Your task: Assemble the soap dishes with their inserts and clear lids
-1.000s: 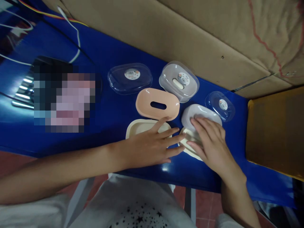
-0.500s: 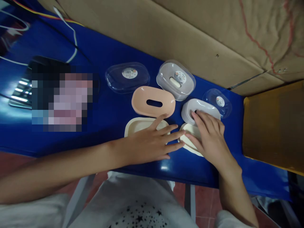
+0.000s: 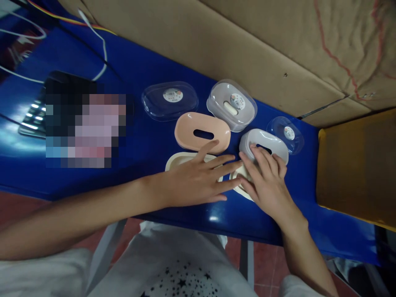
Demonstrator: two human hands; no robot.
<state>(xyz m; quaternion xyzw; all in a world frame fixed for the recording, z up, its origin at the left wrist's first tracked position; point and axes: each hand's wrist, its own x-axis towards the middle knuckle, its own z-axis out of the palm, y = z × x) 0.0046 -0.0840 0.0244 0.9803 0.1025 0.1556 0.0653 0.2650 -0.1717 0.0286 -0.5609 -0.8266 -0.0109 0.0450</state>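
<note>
My left hand (image 3: 198, 179) lies flat with fingers spread on a cream soap-dish base (image 3: 176, 161). My right hand (image 3: 266, 181) rests on a second cream piece (image 3: 239, 187), which it mostly hides, and its fingertips touch a white slotted insert (image 3: 262, 142) just behind. A peach slotted insert (image 3: 202, 132) lies behind my left fingers. Further back sit a clear lid (image 3: 170, 100) with a sticker, a closed white dish under a clear lid (image 3: 232, 105), and a small clear lid (image 3: 286, 130).
The pieces lie on a blue table (image 3: 139, 140) whose front edge is near my body. Cardboard (image 3: 247, 41) lines the back and a yellow-brown box (image 3: 359, 165) stands at the right. Cables (image 3: 99, 37) and a blurred-out object (image 3: 83, 128) lie at the left.
My right hand has slid left and slightly back, bringing the white insert and the cream piece closer to my left fingers. My left hand has hardly moved.
</note>
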